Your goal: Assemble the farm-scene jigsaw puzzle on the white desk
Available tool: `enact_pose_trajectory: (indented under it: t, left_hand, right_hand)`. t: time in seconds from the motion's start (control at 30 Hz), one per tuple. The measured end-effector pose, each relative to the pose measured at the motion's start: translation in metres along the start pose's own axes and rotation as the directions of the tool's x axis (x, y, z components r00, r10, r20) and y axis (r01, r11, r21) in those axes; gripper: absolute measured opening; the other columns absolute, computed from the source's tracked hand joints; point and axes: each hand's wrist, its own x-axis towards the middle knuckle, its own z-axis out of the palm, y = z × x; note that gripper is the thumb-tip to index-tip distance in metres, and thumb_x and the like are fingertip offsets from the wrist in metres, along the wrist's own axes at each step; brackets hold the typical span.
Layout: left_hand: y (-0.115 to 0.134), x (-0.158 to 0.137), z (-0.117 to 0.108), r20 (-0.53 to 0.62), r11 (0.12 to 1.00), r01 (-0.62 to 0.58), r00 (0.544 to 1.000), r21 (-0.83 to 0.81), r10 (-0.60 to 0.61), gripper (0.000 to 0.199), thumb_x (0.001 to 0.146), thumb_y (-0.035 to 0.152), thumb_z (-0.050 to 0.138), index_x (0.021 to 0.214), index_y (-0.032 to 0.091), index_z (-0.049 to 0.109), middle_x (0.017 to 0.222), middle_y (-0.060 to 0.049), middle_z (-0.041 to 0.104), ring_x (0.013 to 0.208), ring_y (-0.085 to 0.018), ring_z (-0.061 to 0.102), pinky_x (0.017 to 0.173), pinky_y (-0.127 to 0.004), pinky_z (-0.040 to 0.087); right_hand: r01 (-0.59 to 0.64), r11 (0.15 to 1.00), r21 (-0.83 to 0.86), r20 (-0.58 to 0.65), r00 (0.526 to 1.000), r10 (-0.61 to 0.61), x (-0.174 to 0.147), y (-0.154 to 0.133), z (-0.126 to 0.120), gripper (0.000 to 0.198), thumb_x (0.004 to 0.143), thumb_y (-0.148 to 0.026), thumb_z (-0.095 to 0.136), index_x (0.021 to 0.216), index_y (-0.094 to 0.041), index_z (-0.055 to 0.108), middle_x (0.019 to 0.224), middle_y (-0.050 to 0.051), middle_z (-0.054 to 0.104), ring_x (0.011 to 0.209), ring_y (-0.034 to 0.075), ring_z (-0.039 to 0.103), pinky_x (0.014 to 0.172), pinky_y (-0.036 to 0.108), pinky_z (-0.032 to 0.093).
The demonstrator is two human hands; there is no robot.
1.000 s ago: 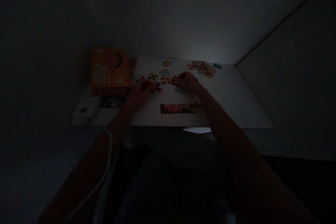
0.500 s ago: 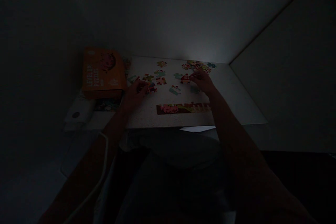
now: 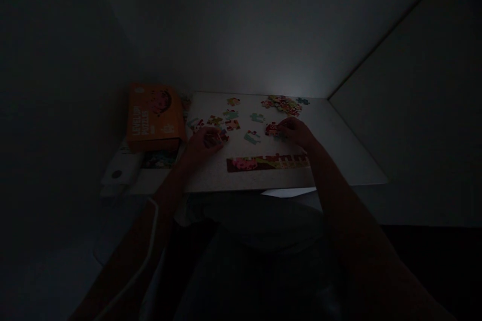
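In the dim head view, my right hand (image 3: 298, 134) pinches the left-hand side of its reach, closed on a red puzzle piece (image 3: 271, 129) with white lines like a barn. A teal piece lies partly under those fingers. My left hand (image 3: 205, 145) is curled, its fingertips at a dark red and blue puzzle piece (image 3: 224, 136); the fingers hide part of it. Between the hands lie a pale green piece (image 3: 252, 136) and a teal piece (image 3: 257, 118). Nearer me is a joined puzzle strip (image 3: 243, 164) with a pink figure and a fence.
An orange puzzle box (image 3: 154, 118) stands at the left of the white table (image 3: 354, 160). A heap of pieces (image 3: 285, 105) lies at the back right. A white device (image 3: 119, 168) sits at the front left, and a pale cable (image 3: 153, 220) crosses my left forearm.
The red piece has moved with my right hand toward me and slightly right, away from the teal piece. My left hand has shifted right and nearer me. The camera view has tilted slightly.
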Motion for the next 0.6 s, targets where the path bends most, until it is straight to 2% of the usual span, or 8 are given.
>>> enact_pose_trajectory:
  t: [0.07, 0.17, 0.27, 0.33, 0.4, 0.5, 0.6]
  left_hand:
    - [0.002, -0.001, 0.000, 0.016, 0.999, -0.004, 1.000, 0.032, 0.003, 0.042, 0.090, 0.033, 0.093, 0.129, 0.029, 0.079, 0.099, -0.002, 0.081, 0.087, -0.023, 0.077, 0.083, -0.037, 0.066]
    - [0.004, -0.001, 0.001, 0.051, 0.997, -0.020, 0.999, 0.076, 0.016, 0.043, 0.090, 0.031, 0.093, 0.131, 0.028, 0.082, 0.106, -0.004, 0.084, 0.087, -0.023, 0.077, 0.084, -0.038, 0.065]
    - [0.006, -0.001, 0.002, 0.057, 0.991, -0.060, 0.997, 0.122, 0.053, 0.040, 0.091, 0.032, 0.093, 0.130, 0.027, 0.084, 0.119, -0.006, 0.085, 0.093, -0.023, 0.079, 0.090, -0.039, 0.066]
    - [0.006, -0.001, 0.002, 0.056, 0.986, -0.070, 0.997, 0.150, 0.062, 0.039, 0.093, 0.032, 0.091, 0.131, 0.026, 0.084, 0.120, -0.007, 0.085, 0.096, -0.024, 0.079, 0.093, -0.040, 0.066]
    - [0.006, -0.001, 0.003, 0.054, 0.986, -0.050, 0.998, 0.159, 0.042, 0.044, 0.093, 0.033, 0.091, 0.136, 0.025, 0.082, 0.116, -0.006, 0.085, 0.095, -0.023, 0.079, 0.092, -0.040, 0.067]
    - [0.005, -0.001, 0.002, 0.054, 0.992, -0.005, 0.999, 0.126, -0.002, 0.050, 0.093, 0.034, 0.092, 0.140, 0.026, 0.080, 0.109, -0.004, 0.086, 0.088, -0.021, 0.079, 0.086, -0.037, 0.068]
    - [0.004, -0.001, 0.002, 0.049, 0.997, -0.005, 0.999, 0.071, 0.002, 0.044, 0.093, 0.035, 0.093, 0.135, 0.026, 0.080, 0.107, -0.004, 0.086, 0.083, -0.019, 0.079, 0.080, -0.034, 0.068]
  right_hand:
    - [0.011, 0.999, -0.031, 0.019, 1.000, -0.011, -0.002, -0.001, 0.002, 0.028, 0.094, -0.052, 0.084, 0.100, -0.026, 0.076, 0.105, 0.011, 0.086, 0.095, 0.030, 0.078, 0.094, 0.049, 0.066]
    - [0.050, 0.985, -0.167, 0.011, 0.999, -0.049, 0.001, -0.009, 0.007, 0.029, 0.095, -0.054, 0.082, 0.102, -0.026, 0.078, 0.108, 0.011, 0.087, 0.091, 0.029, 0.076, 0.092, 0.049, 0.065]
    - [0.110, 0.950, -0.291, 0.011, 0.994, -0.112, 0.022, -0.031, 0.024, 0.025, 0.099, -0.049, 0.077, 0.107, -0.026, 0.080, 0.116, 0.012, 0.088, 0.092, 0.029, 0.077, 0.095, 0.049, 0.064]
    - [0.154, 0.928, -0.340, 0.061, 0.988, -0.142, 0.045, -0.051, 0.044, 0.025, 0.103, -0.045, 0.073, 0.115, -0.025, 0.081, 0.122, 0.014, 0.087, 0.102, 0.032, 0.079, 0.101, 0.051, 0.063]
    - [0.183, 0.900, -0.397, 0.097, 0.983, -0.157, 0.070, -0.074, 0.069, 0.032, 0.106, -0.044, 0.072, 0.126, -0.022, 0.081, 0.131, 0.017, 0.085, 0.121, 0.036, 0.079, 0.112, 0.053, 0.060]
    - [0.107, 0.880, -0.463, 0.097, 0.993, -0.070, 0.101, -0.102, 0.107, 0.051, 0.110, -0.053, 0.070, 0.145, -0.016, 0.077, 0.156, 0.026, 0.073, 0.141, 0.041, 0.072, 0.122, 0.056, 0.055]
    - [0.035, 0.868, -0.495, 0.063, 0.998, -0.004, 0.121, -0.116, 0.138, 0.067, 0.106, -0.063, 0.077, 0.149, -0.012, 0.074, 0.168, 0.032, 0.060, 0.149, 0.048, 0.067, 0.127, 0.063, 0.050]
